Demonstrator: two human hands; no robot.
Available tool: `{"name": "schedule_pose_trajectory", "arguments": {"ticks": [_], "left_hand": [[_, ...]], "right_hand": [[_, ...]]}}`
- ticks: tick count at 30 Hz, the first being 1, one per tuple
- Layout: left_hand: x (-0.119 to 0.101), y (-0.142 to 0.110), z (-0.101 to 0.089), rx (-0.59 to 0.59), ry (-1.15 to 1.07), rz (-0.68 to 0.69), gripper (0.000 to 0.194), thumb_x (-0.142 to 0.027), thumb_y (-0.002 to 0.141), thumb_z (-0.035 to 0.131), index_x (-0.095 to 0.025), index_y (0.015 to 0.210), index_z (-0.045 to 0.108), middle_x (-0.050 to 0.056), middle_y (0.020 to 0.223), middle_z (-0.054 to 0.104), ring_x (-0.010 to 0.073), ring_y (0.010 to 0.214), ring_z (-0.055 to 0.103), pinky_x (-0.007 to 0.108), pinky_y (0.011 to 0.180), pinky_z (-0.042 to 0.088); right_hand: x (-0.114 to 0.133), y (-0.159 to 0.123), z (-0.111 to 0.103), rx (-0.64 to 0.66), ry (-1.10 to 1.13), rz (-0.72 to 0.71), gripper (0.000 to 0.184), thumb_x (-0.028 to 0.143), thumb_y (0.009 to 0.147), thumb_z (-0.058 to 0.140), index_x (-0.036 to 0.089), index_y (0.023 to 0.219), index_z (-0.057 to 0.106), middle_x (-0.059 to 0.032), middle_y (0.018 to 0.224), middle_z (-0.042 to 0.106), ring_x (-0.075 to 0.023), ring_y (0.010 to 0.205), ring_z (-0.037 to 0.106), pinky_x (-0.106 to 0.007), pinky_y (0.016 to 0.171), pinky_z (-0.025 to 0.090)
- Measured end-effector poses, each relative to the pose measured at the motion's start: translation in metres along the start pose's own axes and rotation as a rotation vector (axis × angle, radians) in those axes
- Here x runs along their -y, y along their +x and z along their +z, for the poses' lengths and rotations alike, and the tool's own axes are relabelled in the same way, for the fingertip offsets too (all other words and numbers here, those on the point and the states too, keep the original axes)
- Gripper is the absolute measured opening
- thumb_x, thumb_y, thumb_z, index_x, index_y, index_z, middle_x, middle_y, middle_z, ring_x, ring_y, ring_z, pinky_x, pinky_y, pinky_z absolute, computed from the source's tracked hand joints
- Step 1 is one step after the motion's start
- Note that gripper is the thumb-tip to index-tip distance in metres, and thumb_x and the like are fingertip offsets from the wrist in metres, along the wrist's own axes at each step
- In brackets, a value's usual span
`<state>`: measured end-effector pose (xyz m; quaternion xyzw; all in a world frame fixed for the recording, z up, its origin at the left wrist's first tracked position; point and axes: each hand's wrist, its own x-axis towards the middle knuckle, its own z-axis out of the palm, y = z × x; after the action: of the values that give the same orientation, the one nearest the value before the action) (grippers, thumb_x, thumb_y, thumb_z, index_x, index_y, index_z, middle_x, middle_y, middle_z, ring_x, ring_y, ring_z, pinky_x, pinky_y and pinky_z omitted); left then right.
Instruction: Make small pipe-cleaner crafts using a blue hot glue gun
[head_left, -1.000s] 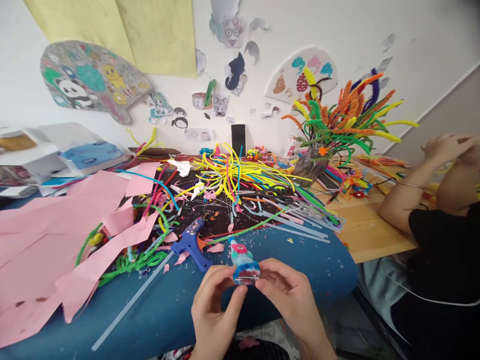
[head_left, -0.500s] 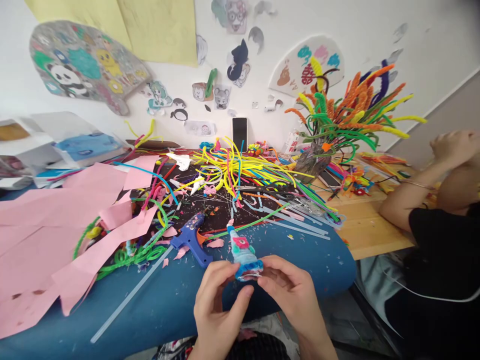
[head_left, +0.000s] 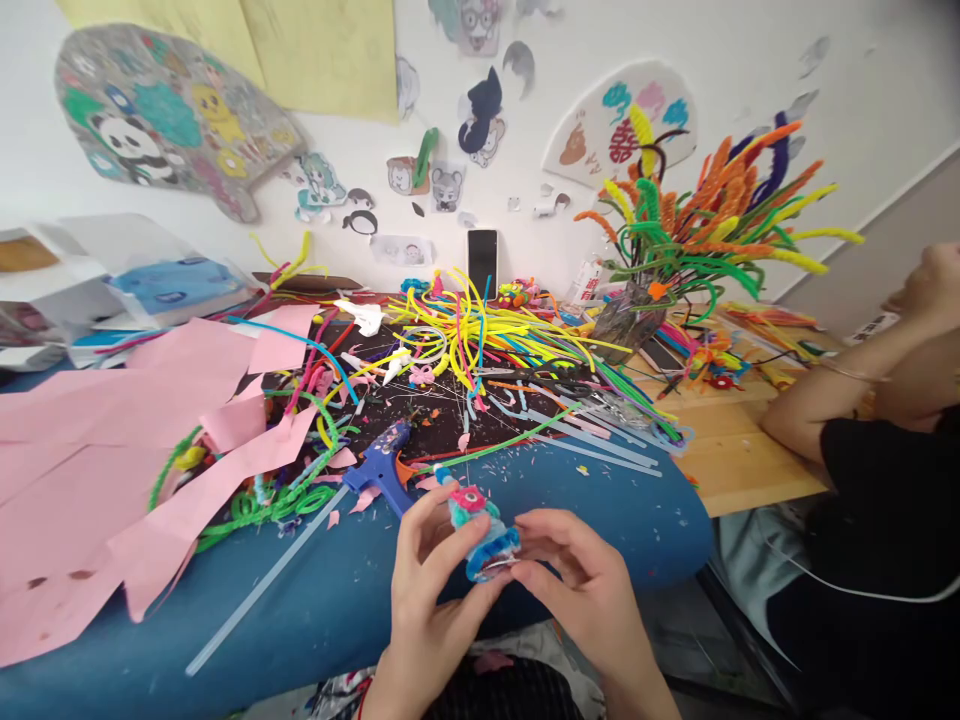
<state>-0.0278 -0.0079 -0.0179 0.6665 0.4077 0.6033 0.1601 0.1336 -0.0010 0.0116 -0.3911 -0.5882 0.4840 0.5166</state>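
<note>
Fuzzy cone figure [head_left: 497,525] in light blue chenille, approx. bell-shaped, w/ darker fluffy rim [head_left: 499,552] & pink flower-ish patch [head_left: 470,498], held tilted over the near edge of the blue-topped bench [head_left: 615,500]. Smooth plastic glue gun [head_left: 381,472] just beyond, torn flat pink paper [head_left: 187,370] off to the left, bendy yellow pipe cleaners [head_left: 517,340] heaped toward the back, white wall [head_left: 712,50] w/ stickers [head_left: 484,110] behind. L hand [head_left: 442,570] curled, grip pinching the figure's body; R hand [head_left: 581,575] w/ bent fingers, tips at the rim, can't tell if pinching tbh.
</note>
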Motion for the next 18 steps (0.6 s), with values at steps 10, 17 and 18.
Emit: {"name": "schedule_pose_trajectory", "arguments": {"ticks": [10,17,18], "left_hand": [[-0.003,0.005,-0.004,-0.011,0.092,0.049,0.049,-0.007,0.079,0.072,-0.027,0.121,0.061,0.009,0.133,0.044,0.0258,0.117,0.056,0.038,0.089,0.057],[-0.004,0.005,-0.004,-0.013,0.099,0.044,0.051,-0.005,0.077,0.073,-0.027,0.121,0.061,0.009,0.133,0.043,0.0274,0.119,0.056,0.041,0.090,0.057],[-0.004,0.005,-0.004,-0.015,0.106,0.043,0.050,-0.005,0.077,0.073,-0.027,0.121,0.061,0.009,0.132,0.044,0.0276,0.119,0.056,0.042,0.089,0.058]], "right_hand": [[0.005,0.003,-0.026,0.244,-0.613,-0.501,0.047,0.006,0.089,0.057,0.033,0.129,0.058,-0.0040,0.102,0.073,-0.0183,0.088,0.069,-0.032,0.077,0.057],[0.009,0.006,-0.026,0.310,-0.750,-0.563,0.045,0.006,0.092,0.052,0.026,0.132,0.055,-0.0062,0.103,0.073,-0.0191,0.092,0.068,-0.032,0.080,0.057],[0.010,0.006,-0.025,0.311,-0.767,-0.559,0.043,0.006,0.092,0.051,0.025,0.130,0.056,-0.0065,0.103,0.073,-0.0194,0.091,0.069,-0.032,0.080,0.057]]}}
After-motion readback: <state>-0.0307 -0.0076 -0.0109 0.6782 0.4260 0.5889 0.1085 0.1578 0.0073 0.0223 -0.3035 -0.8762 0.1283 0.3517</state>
